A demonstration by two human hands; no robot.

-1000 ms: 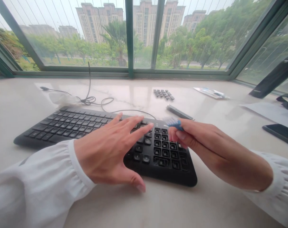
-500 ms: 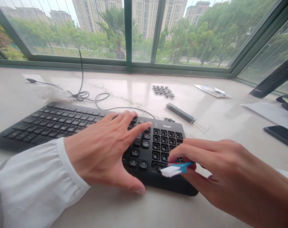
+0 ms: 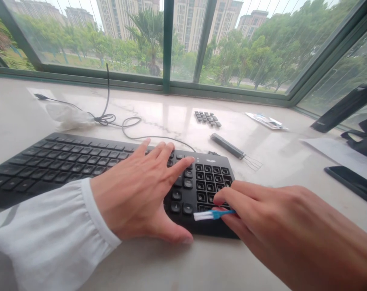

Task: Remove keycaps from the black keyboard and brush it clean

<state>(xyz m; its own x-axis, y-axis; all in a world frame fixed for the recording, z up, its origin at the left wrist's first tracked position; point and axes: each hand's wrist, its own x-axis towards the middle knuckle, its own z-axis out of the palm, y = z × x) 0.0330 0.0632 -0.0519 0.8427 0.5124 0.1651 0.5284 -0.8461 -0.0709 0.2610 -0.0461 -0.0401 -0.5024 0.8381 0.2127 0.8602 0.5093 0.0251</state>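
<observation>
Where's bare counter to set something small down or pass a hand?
Bare counter: on the near side of the keyboard, between left sleeve and right hand; between cable and loose keycaps; between wire-ended tool and phone. Crowded: the number pad, hemmed in by the left hand and the right hand's blue brush; and back left, where cable and crumpled plastic sit close.

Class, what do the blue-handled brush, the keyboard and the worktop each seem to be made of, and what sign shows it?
Brush: the smooth blue handle looks like plastic; the white, fine bristles are likely synthetic.
Keyboard: probably black plastic, low-sheen, judging by its uniform moulded look.
Worktop: perhaps polished stone or glossy tile, given its reflections and faint grey veining.
</observation>
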